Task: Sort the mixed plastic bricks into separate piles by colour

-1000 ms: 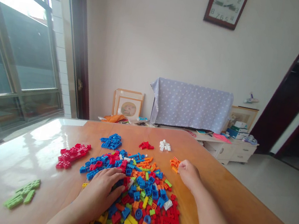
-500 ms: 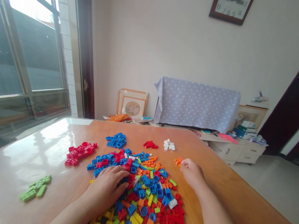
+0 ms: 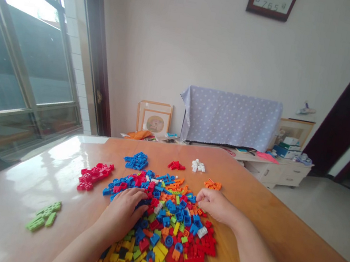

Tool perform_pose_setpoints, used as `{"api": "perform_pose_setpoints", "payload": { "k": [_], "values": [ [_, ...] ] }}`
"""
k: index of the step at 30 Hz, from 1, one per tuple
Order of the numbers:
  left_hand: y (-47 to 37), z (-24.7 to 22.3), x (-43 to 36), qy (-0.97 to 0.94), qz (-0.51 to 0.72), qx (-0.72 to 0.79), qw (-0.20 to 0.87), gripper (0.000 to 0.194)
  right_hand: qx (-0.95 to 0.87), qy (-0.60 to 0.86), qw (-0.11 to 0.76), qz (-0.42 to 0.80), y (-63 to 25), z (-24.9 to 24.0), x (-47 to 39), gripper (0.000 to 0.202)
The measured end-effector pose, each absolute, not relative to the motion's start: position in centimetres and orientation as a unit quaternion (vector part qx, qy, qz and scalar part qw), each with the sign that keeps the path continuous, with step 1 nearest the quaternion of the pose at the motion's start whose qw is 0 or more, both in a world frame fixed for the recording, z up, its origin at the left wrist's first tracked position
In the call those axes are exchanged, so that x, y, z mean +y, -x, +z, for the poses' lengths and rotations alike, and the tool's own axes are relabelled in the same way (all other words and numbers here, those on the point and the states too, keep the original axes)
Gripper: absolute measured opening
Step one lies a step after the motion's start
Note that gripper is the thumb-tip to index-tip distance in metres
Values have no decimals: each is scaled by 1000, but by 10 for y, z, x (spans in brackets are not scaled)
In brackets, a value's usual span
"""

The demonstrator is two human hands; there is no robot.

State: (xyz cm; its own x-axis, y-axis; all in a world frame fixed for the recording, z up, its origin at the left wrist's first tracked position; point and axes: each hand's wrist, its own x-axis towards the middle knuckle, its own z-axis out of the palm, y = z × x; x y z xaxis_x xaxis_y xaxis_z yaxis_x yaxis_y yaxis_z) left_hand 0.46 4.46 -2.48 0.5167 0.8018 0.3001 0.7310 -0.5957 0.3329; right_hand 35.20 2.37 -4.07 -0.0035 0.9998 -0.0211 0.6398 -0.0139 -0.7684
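A big mixed pile of toy building bricks (image 3: 175, 229) in blue, red, yellow, orange and green covers the middle of the table. My left hand (image 3: 127, 205) rests on the pile's left side, fingers stretched over the bricks and thumb apart; anything beneath the palm is hidden. At the pile's right edge is my right hand (image 3: 214, 204), its fingers curled together by some orange and blue bricks. Whether those fingers hold a brick cannot be made out. Just beyond it lies a small group of orange bricks (image 3: 212, 184).
Sorted groups ring the pile: green bricks (image 3: 44, 216), crimson bricks (image 3: 95, 176), blue bricks (image 3: 135, 160), red bricks (image 3: 176, 165) and white bricks (image 3: 198, 166). They lie on a glossy wooden table (image 3: 252, 251). Behind it stands a low white cabinet (image 3: 283, 174).
My right hand has moved left and nearer, from the orange group to the edge of the mixed pile. The left hand stays on the pile. The camera has tilted slightly down.
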Motion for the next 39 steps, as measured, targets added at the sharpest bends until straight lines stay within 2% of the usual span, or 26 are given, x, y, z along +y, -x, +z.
{"api": "perform_pose_setpoints", "payload": {
  "k": [8, 11, 14, 16, 18, 23, 29, 34, 39],
  "values": [
    [-1, -26, 46, -855, 219, 466, 57, 32, -648, 636, 271, 318, -348, -32, 16, 8],
    [-7, -20, 36, -861, 229, 451, 52, 37, -665, 617, 261, 331, -340, -27, 11, 24],
    [-16, -16, 23, -887, 216, 404, 64, 53, -691, 595, 233, 338, -330, -25, 8, 48],
    [-21, -16, 17, -902, 195, 377, 78, 68, -709, 589, 217, 322, -322, -26, 8, 54],
    [-24, -18, 15, -907, 176, 372, 86, 74, -718, 596, 214, 287, -315, -28, 9, 53],
    [-24, -25, 21, -897, 178, 400, 64, 56, -718, 628, 228, 194, -304, -34, 14, 39],
    [-22, -22, 29, -890, 190, 414, 36, 36, -711, 637, 253, 159, -307, -33, 16, 31],
    [-18, -15, 29, -881, 205, 425, 34, 32, -702, 624, 296, 177, -309, -30, 14, 19],
    [-13, -4, 26, -877, 232, 417, 50, 32, -724, 582, 290, 229, -304, -24, 6, 15]
  ]
}}
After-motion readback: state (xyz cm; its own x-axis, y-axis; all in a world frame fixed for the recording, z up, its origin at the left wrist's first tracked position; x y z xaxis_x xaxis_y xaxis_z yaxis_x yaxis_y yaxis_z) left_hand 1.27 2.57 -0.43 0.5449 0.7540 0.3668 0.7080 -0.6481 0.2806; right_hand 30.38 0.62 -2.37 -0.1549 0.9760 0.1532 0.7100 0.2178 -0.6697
